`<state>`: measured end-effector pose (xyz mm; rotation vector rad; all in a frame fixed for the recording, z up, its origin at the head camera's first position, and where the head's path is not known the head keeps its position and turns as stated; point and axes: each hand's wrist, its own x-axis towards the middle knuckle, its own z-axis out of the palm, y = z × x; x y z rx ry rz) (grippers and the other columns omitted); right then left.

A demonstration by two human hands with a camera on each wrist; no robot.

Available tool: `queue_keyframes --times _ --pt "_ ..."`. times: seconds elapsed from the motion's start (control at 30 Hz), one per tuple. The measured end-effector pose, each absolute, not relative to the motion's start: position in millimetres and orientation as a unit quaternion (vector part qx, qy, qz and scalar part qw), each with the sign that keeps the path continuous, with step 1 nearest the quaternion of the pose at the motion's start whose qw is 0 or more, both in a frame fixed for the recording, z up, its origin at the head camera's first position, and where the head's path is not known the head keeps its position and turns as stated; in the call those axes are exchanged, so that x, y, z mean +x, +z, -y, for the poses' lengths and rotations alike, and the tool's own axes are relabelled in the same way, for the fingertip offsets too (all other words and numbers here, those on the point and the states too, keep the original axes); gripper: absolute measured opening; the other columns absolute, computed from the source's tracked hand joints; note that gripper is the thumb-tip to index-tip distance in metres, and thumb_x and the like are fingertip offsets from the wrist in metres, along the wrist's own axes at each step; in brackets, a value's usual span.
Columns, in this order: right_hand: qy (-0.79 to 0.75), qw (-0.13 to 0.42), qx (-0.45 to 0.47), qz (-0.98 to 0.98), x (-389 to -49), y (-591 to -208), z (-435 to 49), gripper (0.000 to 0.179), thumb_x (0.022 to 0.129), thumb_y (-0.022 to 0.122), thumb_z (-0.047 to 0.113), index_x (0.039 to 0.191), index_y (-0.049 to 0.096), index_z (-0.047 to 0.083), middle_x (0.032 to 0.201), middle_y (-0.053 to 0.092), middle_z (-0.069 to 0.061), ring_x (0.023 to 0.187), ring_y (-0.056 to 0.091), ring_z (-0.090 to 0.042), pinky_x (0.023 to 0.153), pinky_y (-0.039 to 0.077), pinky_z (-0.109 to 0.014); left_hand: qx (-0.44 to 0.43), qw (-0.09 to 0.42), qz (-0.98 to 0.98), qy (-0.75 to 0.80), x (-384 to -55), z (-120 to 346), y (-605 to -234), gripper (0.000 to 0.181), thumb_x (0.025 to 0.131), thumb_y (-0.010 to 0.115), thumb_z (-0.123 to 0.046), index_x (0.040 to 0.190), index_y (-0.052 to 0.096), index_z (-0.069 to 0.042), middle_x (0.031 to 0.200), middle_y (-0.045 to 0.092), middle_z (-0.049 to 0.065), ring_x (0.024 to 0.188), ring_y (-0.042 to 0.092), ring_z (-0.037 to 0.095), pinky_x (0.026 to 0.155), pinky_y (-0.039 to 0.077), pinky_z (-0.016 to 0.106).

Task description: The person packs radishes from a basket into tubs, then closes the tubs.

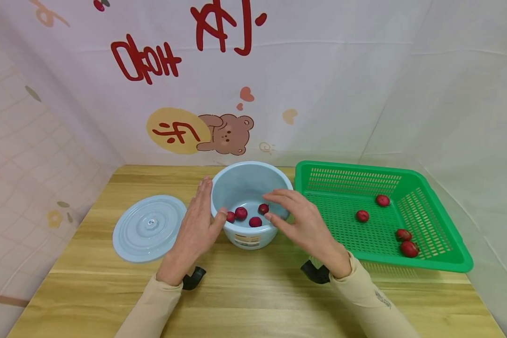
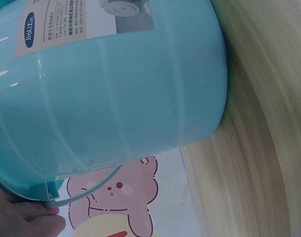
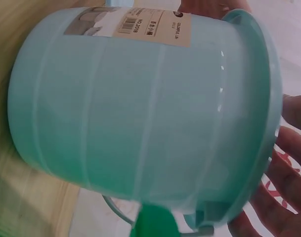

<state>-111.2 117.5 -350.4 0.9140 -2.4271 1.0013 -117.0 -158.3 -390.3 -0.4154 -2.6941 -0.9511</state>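
Note:
A light blue bucket (image 1: 245, 240) stands upright on the table, with several small round red fruits (image 1: 241, 213) inside. At its left rim is my left hand (image 1: 198, 230), its fingers fairly straight along the outside and its thumb near the front rim. In the left wrist view, fingers (image 2: 34, 217) show beside the bucket's handle joint. My right hand (image 1: 302, 220) hovers over the right rim, fingers spread and slightly bent. One red fruit (image 1: 263, 209) appears between its thumb and fingertips in the head view, without visible pinching; whether they touch cannot be told.
Left of the bucket, a round light blue lid (image 1: 149, 227) lies flat. On the right stands a green plastic basket (image 1: 443, 225) with several red fruits (image 1: 362, 216) spread over its floor. A printed white cloth (image 1: 321, 84) hangs behind the wooden table (image 1: 253, 300).

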Motion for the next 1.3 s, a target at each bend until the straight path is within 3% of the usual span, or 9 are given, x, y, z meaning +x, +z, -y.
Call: queue_keyframes --times 0.13,0.47,0.6,0.7,0.83,0.9,1.03,1.13,1.3 --pt "0.362 0.19 0.331 0.85 -103 -342 -129 0.039 0.092 0.079 0.015 0.13 0.072 0.013 0.136 0.066 -0.002 0.129 0.06 -0.022 0.097 0.054 -0.045 -0.141 0.123 0.926 -0.328 -117 158 -390 0.079 0.105 0.046 -0.044 0.164 0.018 -0.001 0.173 0.013 0.009 0.159 0.011 0.028 0.122 0.022 0.062" --pt "0.364 0.228 0.344 0.835 -91 -310 -183 0.039 0.087 0.08 0.003 0.124 0.075 0.012 0.126 0.072 -0.003 0.12 0.066 -0.019 0.103 0.046 -0.018 -0.142 0.12 0.926 -0.329 -118 158 -390 0.077 0.105 0.048 -0.04 0.164 0.018 -0.001 0.172 0.016 0.012 0.159 0.011 0.029 0.122 0.022 0.062" --pt "0.358 0.247 0.338 0.835 -91 -298 -204 0.033 0.089 0.078 0.005 0.121 0.077 0.013 0.122 0.074 -0.002 0.115 0.066 -0.009 0.071 0.049 -0.011 -0.138 0.115 0.927 -0.329 -118 159 -390 0.078 0.105 0.045 -0.043 0.165 0.017 -0.002 0.173 0.013 0.009 0.159 0.01 0.028 0.122 0.021 0.062" --pt "0.353 0.261 0.337 0.833 -92 -293 -219 0.029 0.09 0.078 0.007 0.119 0.078 0.011 0.119 0.075 -0.003 0.114 0.066 -0.006 0.07 0.049 -0.013 -0.137 0.113 0.927 -0.331 -118 159 -391 0.078 0.105 0.046 -0.042 0.165 0.017 -0.003 0.173 0.013 0.008 0.159 0.01 0.028 0.122 0.021 0.063" --pt "0.343 0.264 0.331 0.838 -94 -288 -236 0.031 0.089 0.078 0.003 0.119 0.078 0.011 0.119 0.075 -0.003 0.093 0.069 0.0 0.082 0.047 -0.016 -0.137 0.115 0.927 -0.329 -118 158 -391 0.077 0.104 0.048 -0.04 0.165 0.017 -0.003 0.173 0.015 0.011 0.159 0.011 0.029 0.122 0.021 0.063" --pt "0.332 0.258 0.324 0.847 -96 -285 -243 0.036 0.086 0.079 0.0 0.12 0.078 0.013 0.12 0.074 -0.003 0.09 0.067 0.001 0.074 0.042 -0.016 -0.137 0.117 0.927 -0.329 -118 158 -391 0.077 0.104 0.048 -0.04 0.165 0.018 -0.003 0.173 0.015 0.011 0.159 0.011 0.029 0.122 0.022 0.063" --pt "0.309 0.24 0.311 0.866 -101 -283 -255 0.044 0.082 0.081 -0.005 0.122 0.077 0.013 0.121 0.073 -0.001 0.112 0.063 0.001 0.086 0.045 -0.013 -0.138 0.12 0.927 -0.327 -118 159 -391 0.077 0.105 0.046 -0.042 0.165 0.018 -0.003 0.172 0.016 0.011 0.159 0.011 0.029 0.121 0.022 0.063" --pt "0.294 0.231 0.302 0.877 -104 -284 -262 0.043 0.083 0.081 -0.004 0.122 0.076 0.013 0.12 0.073 0.0 0.117 0.059 0.007 0.098 0.041 -0.01 -0.139 0.12 0.927 -0.327 -118 159 -391 0.077 0.105 0.045 -0.043 0.165 0.018 -0.002 0.173 0.015 0.011 0.159 0.011 0.029 0.122 0.022 0.063" --pt "0.28 0.219 0.291 0.888 -112 -288 -274 0.044 0.083 0.081 -0.004 0.123 0.076 0.014 0.119 0.073 0.003 0.114 0.058 0.011 0.095 0.04 -0.007 -0.14 0.119 0.927 -0.327 -118 159 -392 0.078 0.105 0.045 -0.043 0.165 0.018 -0.002 0.173 0.014 0.01 0.159 0.011 0.029 0.122 0.021 0.062"
